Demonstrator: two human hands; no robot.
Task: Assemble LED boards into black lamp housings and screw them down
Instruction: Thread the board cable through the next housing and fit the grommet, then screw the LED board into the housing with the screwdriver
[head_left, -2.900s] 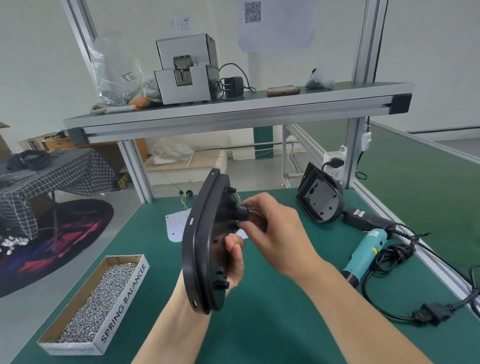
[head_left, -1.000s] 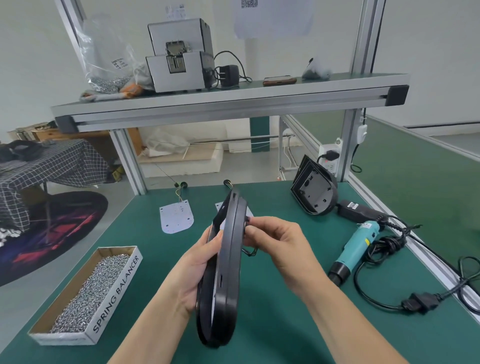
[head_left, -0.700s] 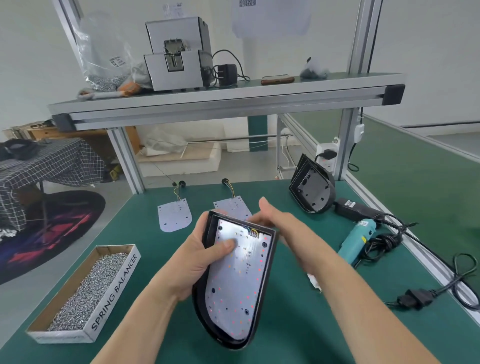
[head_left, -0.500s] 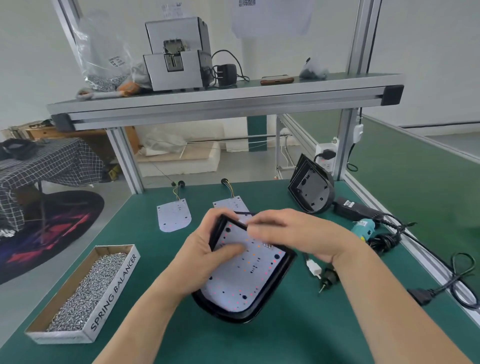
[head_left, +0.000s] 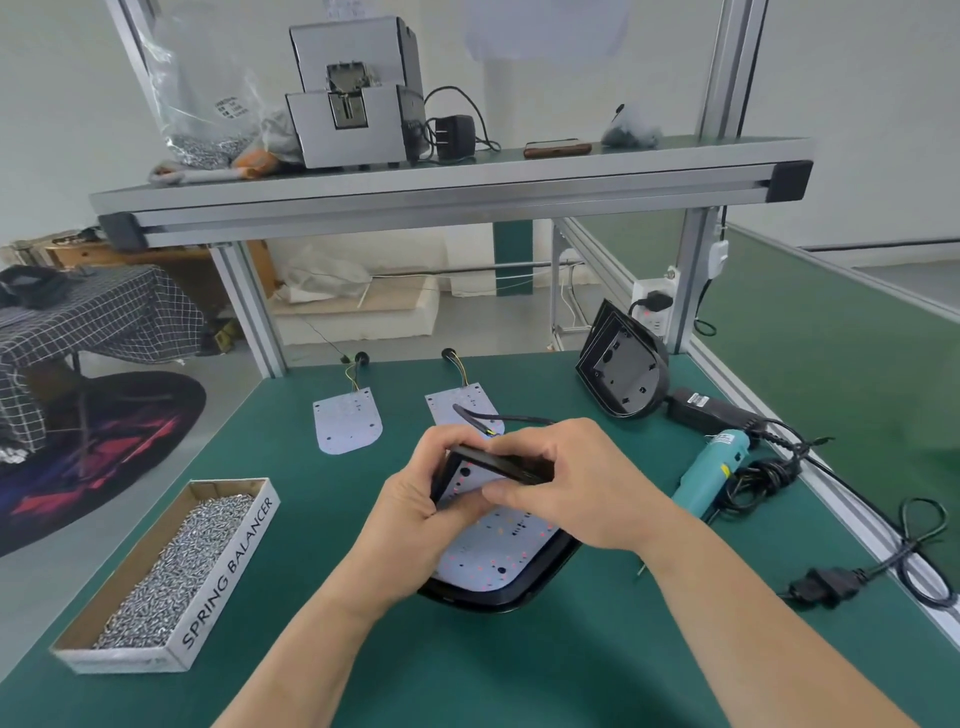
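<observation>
A black lamp housing (head_left: 540, 584) lies on the green bench with a white LED board (head_left: 493, 551) seated inside it, face up. My left hand (head_left: 410, 519) grips the housing's upper left corner, thumb on the board. My right hand (head_left: 571, 483) holds the housing's far edge, fingers curled over the rim and thumb pressing the board. A black cable runs from behind the housing. Two loose LED boards (head_left: 347, 420) (head_left: 462, 405) with wires lie farther back. A stack of empty black housings (head_left: 621, 374) leans at the back right.
A cardboard box of screws (head_left: 171, 577) sits at the left. A teal electric screwdriver (head_left: 709, 473) with coiled cable, a black power adapter (head_left: 711, 410) and a plug (head_left: 826, 590) lie to the right. An overhead shelf (head_left: 447, 195) carries a screw feeder machine.
The housing was held upright on edge, then turned board-up and laid down on the bench. Both hands have closed in on its far end.
</observation>
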